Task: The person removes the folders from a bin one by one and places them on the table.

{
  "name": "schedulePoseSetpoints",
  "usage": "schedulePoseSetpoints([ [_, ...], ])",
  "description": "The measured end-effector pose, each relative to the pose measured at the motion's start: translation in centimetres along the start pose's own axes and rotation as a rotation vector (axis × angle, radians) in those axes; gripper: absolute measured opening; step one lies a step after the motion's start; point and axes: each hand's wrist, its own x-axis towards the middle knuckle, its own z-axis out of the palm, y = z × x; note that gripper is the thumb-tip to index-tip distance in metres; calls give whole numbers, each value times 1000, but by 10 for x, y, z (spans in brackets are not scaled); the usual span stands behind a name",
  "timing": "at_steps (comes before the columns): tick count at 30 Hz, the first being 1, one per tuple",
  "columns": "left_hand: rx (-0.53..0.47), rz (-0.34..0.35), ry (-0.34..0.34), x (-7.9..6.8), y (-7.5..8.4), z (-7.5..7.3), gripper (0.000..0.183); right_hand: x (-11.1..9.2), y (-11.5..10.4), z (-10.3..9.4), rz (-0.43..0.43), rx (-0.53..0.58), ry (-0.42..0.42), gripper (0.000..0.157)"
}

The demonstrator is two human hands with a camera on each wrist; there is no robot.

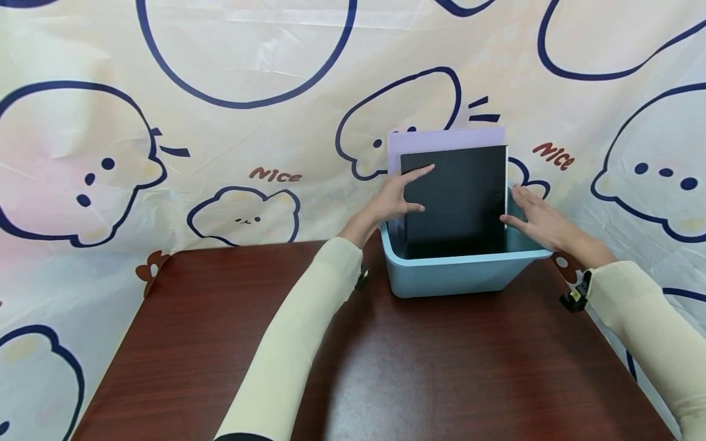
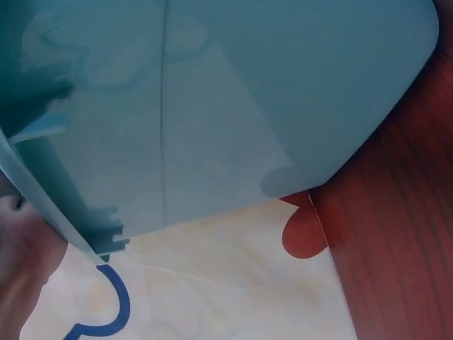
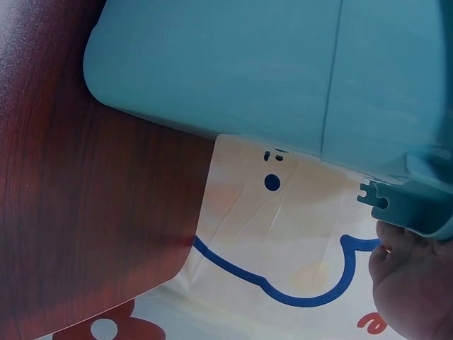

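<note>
A light blue plastic bin (image 1: 441,278) stands at the far right of the table. Upright in it, rising above its rim, are a black flat rectangular panel (image 1: 458,202) with a pale right edge and, behind it, a lavender flat sheet or folder (image 1: 447,139). My left hand (image 1: 388,199) is at the panel's left side, index finger and thumb spread over its front. On the other side, my right hand (image 1: 535,217) has its fingers extended, the thumb at the panel's right edge. Both wrist views show mostly the bin's outer wall (image 2: 233,106), with each hand partly hidden by the rim.
The dark reddish-brown wooden table (image 1: 220,343) reaches toward me from the bin. A cream cloth backdrop (image 1: 309,141) printed with blue cartoon outlines hangs behind it and along both sides. The bin sits close to the table's back right corner.
</note>
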Motion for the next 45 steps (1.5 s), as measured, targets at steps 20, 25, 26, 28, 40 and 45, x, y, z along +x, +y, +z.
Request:
schedulePoseSetpoints([
  [20, -45, -109, -85, -7, 7, -1, 91, 2, -4, 1, -10, -8, 0, 87],
  [25, -63, -84, -74, -7, 9, -6, 89, 2, -4, 0, -15, -6, -2, 87],
  [26, -60, -73, -73, -7, 10, -8, 89, 2, -4, 0, -18, -5, -1, 87],
  [28, -59, -56, -73, -7, 12, -11, 88, 2, -4, 0, -22, -3, 2, 86],
  [40, -44, -16, -5, -13, 23, -33, 87, 0, -4, 0, -8, -19, 4, 86],
  [45, -38, 8, 58, -15, 28, -42, 89, 1, -3, 1, -2, -9, -3, 87],
])
